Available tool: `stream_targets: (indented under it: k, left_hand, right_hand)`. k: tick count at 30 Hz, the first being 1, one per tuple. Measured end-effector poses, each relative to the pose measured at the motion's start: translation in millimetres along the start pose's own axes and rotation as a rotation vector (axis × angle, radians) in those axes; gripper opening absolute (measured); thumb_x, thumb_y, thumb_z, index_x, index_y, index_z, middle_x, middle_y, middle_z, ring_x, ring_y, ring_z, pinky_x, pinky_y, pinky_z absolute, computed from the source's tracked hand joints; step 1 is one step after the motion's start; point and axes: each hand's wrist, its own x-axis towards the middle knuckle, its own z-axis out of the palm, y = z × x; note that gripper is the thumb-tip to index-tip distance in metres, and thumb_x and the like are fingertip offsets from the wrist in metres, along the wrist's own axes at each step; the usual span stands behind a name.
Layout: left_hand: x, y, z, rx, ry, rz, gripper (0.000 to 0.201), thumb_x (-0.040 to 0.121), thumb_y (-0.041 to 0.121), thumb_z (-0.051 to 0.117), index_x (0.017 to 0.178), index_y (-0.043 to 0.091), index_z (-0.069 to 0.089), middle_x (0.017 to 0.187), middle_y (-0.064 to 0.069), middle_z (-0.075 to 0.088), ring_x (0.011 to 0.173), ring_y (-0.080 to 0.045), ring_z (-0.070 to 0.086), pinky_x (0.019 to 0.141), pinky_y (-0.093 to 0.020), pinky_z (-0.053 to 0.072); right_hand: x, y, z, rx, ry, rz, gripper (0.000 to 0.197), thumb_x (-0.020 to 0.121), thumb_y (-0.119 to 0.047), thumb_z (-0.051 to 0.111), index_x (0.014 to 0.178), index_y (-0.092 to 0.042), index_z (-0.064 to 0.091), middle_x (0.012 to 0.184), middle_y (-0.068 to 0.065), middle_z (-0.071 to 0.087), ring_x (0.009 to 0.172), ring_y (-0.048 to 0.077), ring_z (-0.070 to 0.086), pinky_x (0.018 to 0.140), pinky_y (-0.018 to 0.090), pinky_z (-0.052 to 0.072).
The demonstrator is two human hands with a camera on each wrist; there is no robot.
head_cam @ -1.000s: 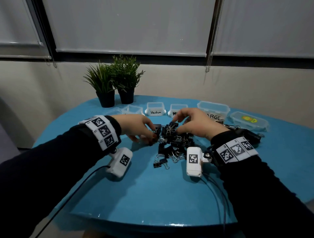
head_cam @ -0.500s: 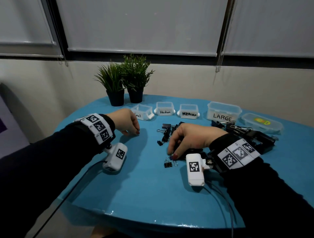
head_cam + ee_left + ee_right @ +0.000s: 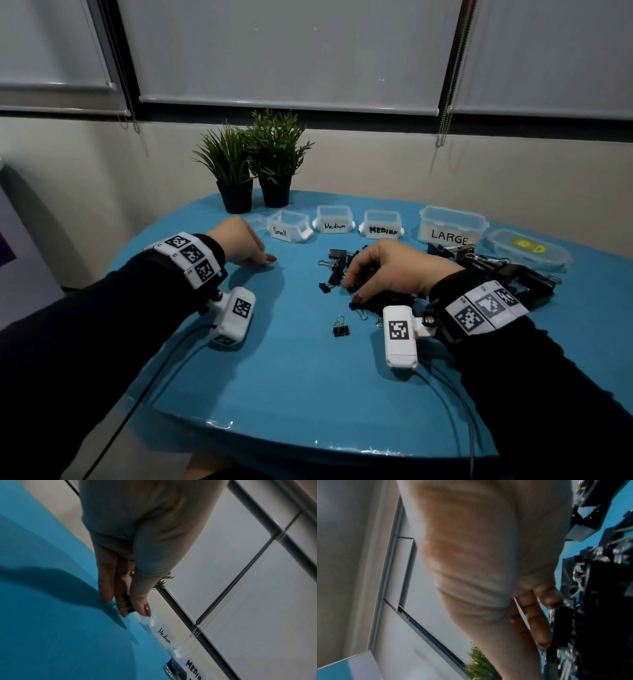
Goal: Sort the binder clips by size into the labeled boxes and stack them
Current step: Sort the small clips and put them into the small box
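A pile of black binder clips point(image 3: 337, 270) lies mid-table, with bigger clips point(image 3: 507, 274) to its right. My left hand point(image 3: 246, 246) hovers low over the table just left of the box marked Small point(image 3: 287, 228). It pinches a small black clip point(image 3: 128, 605) between thumb and fingers. My right hand point(image 3: 376, 270) lies over the near side of the pile, fingers bent down onto the clips point(image 3: 561, 622). Whether it grips one is hidden. Boxes marked Medium point(image 3: 334, 221), MEDIUM point(image 3: 382, 226) and LARGE point(image 3: 450, 228) stand open in a row behind the pile.
One small clip point(image 3: 341, 329) lies alone nearer to me than the pile. A lidded clear box point(image 3: 527, 248) sits at the far right. Two potted plants point(image 3: 253, 171) stand behind the Small box. The round blue table point(image 3: 308, 394) ends close in front of me.
My left hand left the pile with a small clip and moved left to beside the Small box. My right hand dropped from the pile's top onto its near side.
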Motion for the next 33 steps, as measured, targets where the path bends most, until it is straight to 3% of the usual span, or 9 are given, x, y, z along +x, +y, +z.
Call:
stream_targets:
  k: [5,8,12,16,20,23,25,29,33]
  left_hand:
    - [-4.8,-7.9,4.0,-0.374,-0.068,0.105,0.015,0.09,0.0,0.071,0.103,0.006,0.072,0.081,-0.005,0.078,0.068,-0.014,0.075,0.066,-0.03,0.061]
    - [-9.0,-4.6,14.6,-0.523,-0.084,0.16,0.021,0.088,-0.005,0.07,0.107,0.005,0.072,0.081,-0.006,0.077,0.07,-0.017,0.076,0.064,-0.028,0.061]
    - [-7.4,-0.2,27.2,-0.655,-0.054,0.199,0.018,0.086,-0.01,0.07,0.098,0.004,0.072,0.082,-0.01,0.077,0.068,-0.017,0.076,0.064,-0.025,0.062]
    - [-0.5,2.2,30.5,-0.743,-0.022,0.258,0.011,0.081,0.0,0.079,0.091,0.0,0.075,0.081,-0.01,0.077,0.077,-0.017,0.074,0.072,-0.021,0.061]
    - [3.6,-4.2,32.0,-0.886,-0.047,0.159,0.031,0.085,0.028,0.077,0.093,-0.002,0.073,0.079,-0.011,0.076,0.083,-0.015,0.076,0.076,-0.022,0.061]
    - [5.6,-15.1,32.0,-0.908,-0.036,0.086,0.01,0.086,0.003,0.074,0.095,-0.001,0.074,0.086,-0.012,0.077,0.079,-0.016,0.074,0.067,-0.023,0.062]
    - [7.6,-21.6,31.7,-0.909,-0.047,0.036,0.016,0.083,-0.007,0.072,0.097,-0.002,0.074,0.088,-0.014,0.077,0.08,-0.019,0.074,0.072,-0.027,0.063]
    - [9.8,-26.0,31.4,-0.91,-0.047,0.007,0.009,0.086,-0.005,0.071,0.092,0.002,0.075,0.082,-0.009,0.077,0.081,-0.018,0.073,0.076,-0.025,0.062]
    - [12.7,-26.4,31.6,-0.984,-0.035,-0.01,0.007,0.089,0.005,0.072,0.095,0.001,0.072,0.081,-0.009,0.078,0.073,-0.014,0.075,0.065,-0.022,0.062]
  right_hand:
    - [-2.3,-20.7,5.3,0.071,-0.073,-0.087,0.022,0.071,-0.02,0.09,0.091,-0.016,0.08,0.069,-0.008,0.07,0.064,0.006,0.06,0.066,0.021,0.049]
    - [-4.8,-26.6,8.0,-0.042,-0.259,-0.068,0.027,0.065,-0.028,0.094,0.087,-0.019,0.08,0.079,0.004,0.074,0.069,0.01,0.062,0.073,0.032,0.05]
    - [-0.5,-23.4,11.5,-0.091,-0.297,-0.043,0.019,0.069,-0.018,0.091,0.083,-0.015,0.08,0.084,0.008,0.077,0.078,0.023,0.071,0.089,0.049,0.057]
    - [8.1,-25.4,12.7,0.1,-0.152,-0.1,0.01,0.078,0.0,0.08,0.079,-0.005,0.072,0.096,0.012,0.077,0.099,0.034,0.072,0.093,0.046,0.057]
    - [27.8,-40.3,13.9,0.461,0.07,-0.073,0.018,0.085,0.014,0.064,0.084,-0.003,0.057,0.098,0.027,0.074,0.087,0.036,0.075,0.068,0.033,0.055]
    - [45.2,-50.1,22.0,0.675,0.15,-0.015,0.02,0.087,0.018,0.058,0.084,-0.002,0.059,0.097,0.033,0.07,0.077,0.03,0.075,0.063,0.029,0.058]
    - [54.8,-53.3,29.6,0.807,0.191,0.018,0.013,0.084,0.016,0.063,0.091,0.006,0.065,0.096,0.03,0.07,0.08,0.03,0.075,0.071,0.029,0.061]
    - [63.2,-55.5,44.6,0.976,0.209,0.051,0.023,0.086,-0.009,0.077,0.103,0.005,0.07,0.096,0.02,0.075,0.091,0.031,0.074,0.07,0.029,0.061]
    - [61.8,-49.9,51.4,0.995,0.208,0.035,0.011,0.086,0.004,0.071,0.097,0.006,0.072,0.092,0.021,0.076,0.081,0.028,0.075,0.063,0.027,0.062]
